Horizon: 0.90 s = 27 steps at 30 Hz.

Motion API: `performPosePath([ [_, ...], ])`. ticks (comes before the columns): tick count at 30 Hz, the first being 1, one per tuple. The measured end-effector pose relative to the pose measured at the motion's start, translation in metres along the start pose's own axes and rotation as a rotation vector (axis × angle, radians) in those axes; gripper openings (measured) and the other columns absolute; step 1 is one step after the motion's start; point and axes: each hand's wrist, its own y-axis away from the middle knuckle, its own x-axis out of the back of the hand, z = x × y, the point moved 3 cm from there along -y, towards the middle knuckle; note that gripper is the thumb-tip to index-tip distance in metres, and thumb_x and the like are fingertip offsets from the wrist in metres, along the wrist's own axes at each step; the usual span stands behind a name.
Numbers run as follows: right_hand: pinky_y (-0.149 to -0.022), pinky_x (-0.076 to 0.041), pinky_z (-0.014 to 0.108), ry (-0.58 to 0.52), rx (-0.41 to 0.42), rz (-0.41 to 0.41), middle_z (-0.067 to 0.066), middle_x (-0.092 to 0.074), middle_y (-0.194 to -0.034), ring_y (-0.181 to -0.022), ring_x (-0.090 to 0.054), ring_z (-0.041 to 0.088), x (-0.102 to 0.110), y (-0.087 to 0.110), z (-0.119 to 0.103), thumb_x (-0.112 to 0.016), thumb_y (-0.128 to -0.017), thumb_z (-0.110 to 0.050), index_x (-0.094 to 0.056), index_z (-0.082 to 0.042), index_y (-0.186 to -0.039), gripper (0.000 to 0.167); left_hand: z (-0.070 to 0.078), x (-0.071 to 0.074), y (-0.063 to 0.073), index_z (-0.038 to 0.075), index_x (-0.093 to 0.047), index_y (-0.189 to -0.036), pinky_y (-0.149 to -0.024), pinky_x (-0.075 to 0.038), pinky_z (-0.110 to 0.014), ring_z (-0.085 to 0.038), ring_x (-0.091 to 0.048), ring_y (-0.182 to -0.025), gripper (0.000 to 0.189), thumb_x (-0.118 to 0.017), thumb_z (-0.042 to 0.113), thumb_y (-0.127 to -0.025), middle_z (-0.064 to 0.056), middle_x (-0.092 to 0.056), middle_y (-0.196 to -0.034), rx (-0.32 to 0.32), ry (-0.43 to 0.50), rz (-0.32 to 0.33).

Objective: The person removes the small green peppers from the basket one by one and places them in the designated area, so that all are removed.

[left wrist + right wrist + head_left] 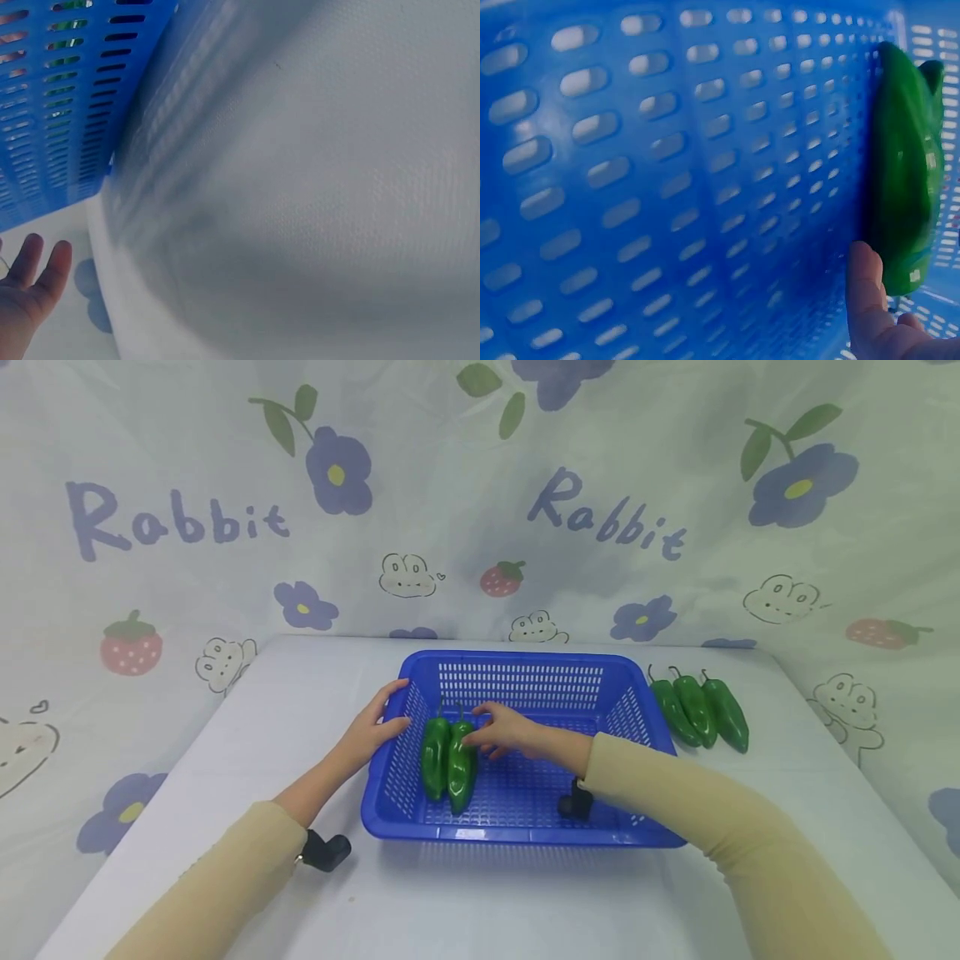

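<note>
Inside a blue plastic basket with slotted walls, two long green peppers lie side by side near the left wall. The left one and the right one both have their stems pointing to the back. My right hand is over the right pepper's upper part, with fingertips at its side; in the right wrist view a finger is stretched along the pepper. At the basket's left rim, my left hand rests with its fingers extended; two of its fingers show straight in the left wrist view.
Three more green peppers lie on the white-covered table, just right of the basket. Behind stands a printed cloth with flowers, rabbits and strawberries. Each wrist carries a small black device.
</note>
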Motion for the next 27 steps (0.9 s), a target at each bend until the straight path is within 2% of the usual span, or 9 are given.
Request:
performPosePath([
  [7, -0.070, -0.056, 0.035, 0.044, -0.010, -0.015, 0.021, -0.054, -0.115, -0.089, -0.061, 0.030, -0.006, -0.005, 0.003, -0.070, -0.077, -0.013, -0.037, -0.001, -0.134, 0.067, 0.001, 0.001, 0.001, 0.012, -0.019, -0.145, -0.079, -0.053, -0.048, -0.048, -0.046, -0.113, 0.062, -0.047, 0.016, -0.090, -0.032, -0.030, -0.138, 0.004, 0.002, 0.004],
  [12, -0.065, -0.056, 0.032, 0.080, -0.001, -0.025, 0.020, -0.056, -0.111, -0.082, -0.062, 0.026, -0.011, -0.010, 0.006, -0.075, -0.073, -0.019, -0.039, -0.001, -0.132, 0.071, 0.002, 0.001, 0.001, 0.012, -0.019, -0.145, -0.078, -0.053, -0.047, -0.047, -0.047, -0.112, 0.062, -0.047, 0.017, -0.090, -0.033, -0.031, -0.137, 0.003, -0.011, 0.004],
  [17, -0.066, -0.056, 0.034, 0.067, -0.014, -0.005, 0.021, -0.054, -0.113, -0.084, -0.061, 0.028, -0.016, -0.007, 0.005, -0.073, -0.075, -0.013, -0.038, -0.002, -0.134, 0.069, 0.001, 0.001, 0.001, 0.012, -0.019, -0.145, -0.078, -0.053, -0.047, -0.047, -0.046, -0.113, 0.062, -0.047, 0.017, -0.090, -0.032, -0.030, -0.138, 0.007, -0.016, 0.006],
  [27, -0.065, -0.056, 0.032, 0.045, -0.014, -0.004, 0.021, -0.054, -0.112, -0.082, -0.060, 0.027, -0.019, -0.005, 0.004, -0.072, -0.076, -0.012, -0.037, -0.001, -0.134, 0.069, 0.001, 0.000, 0.000, 0.012, -0.019, -0.145, -0.079, -0.053, -0.049, -0.048, -0.045, -0.114, 0.062, -0.047, 0.017, -0.089, -0.032, -0.030, -0.139, 0.013, -0.026, 0.008],
])
